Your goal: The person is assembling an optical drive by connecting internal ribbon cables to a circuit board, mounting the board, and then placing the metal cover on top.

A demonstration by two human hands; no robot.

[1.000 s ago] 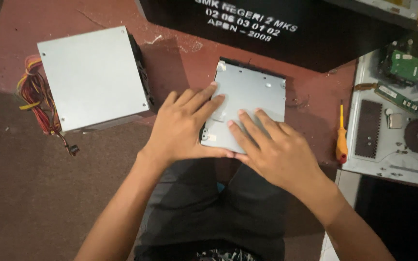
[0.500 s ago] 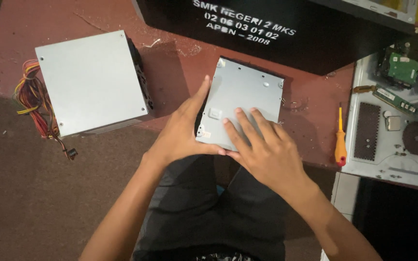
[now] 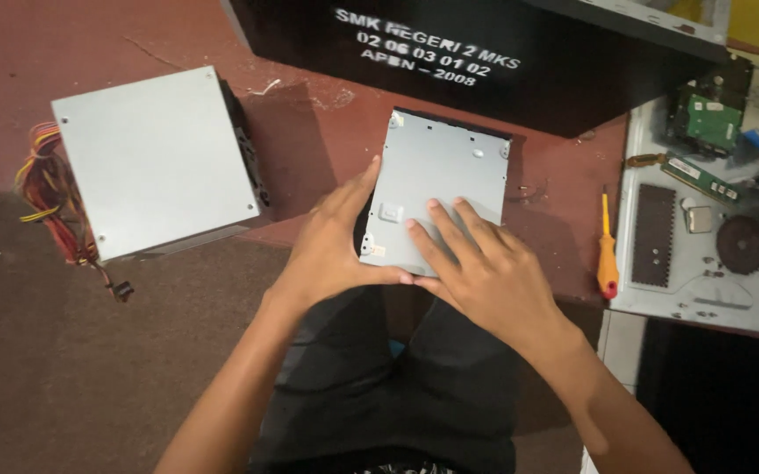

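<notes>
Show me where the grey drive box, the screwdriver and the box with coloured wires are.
grey drive box (image 3: 450, 175), head view, on its flat metal top
screwdriver (image 3: 608, 268), head view, on its orange handle
box with coloured wires (image 3: 156, 158), head view, on its grey top plate

Only 1 view – a camera worn on the head, looking almost straight down from close above at the person's lap and the red floor (image 3: 134, 35) in front, near enough that both forearms fill the lower frame – nothing shared
</notes>
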